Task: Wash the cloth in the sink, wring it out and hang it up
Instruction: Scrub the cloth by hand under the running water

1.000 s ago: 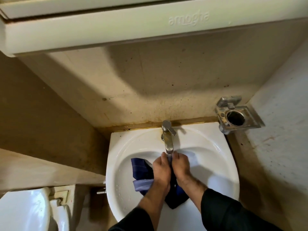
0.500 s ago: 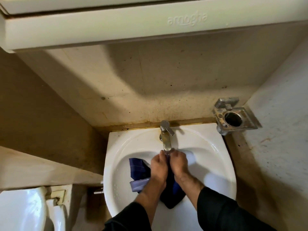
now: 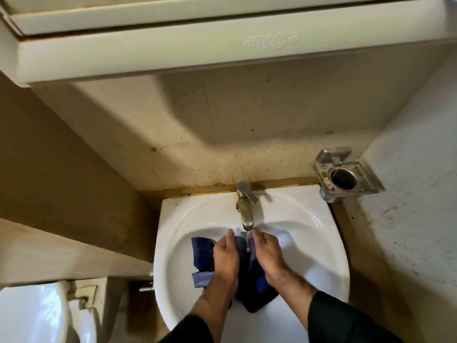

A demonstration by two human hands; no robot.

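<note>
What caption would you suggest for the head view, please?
Both hands hold a blue cloth under the running tap in a white sink.

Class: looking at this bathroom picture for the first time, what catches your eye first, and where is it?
Two hands, left hand and right hand, hold a dark blue cloth under the running tap in the white sink. An empty metal holder juts from the wall at right.
</note>
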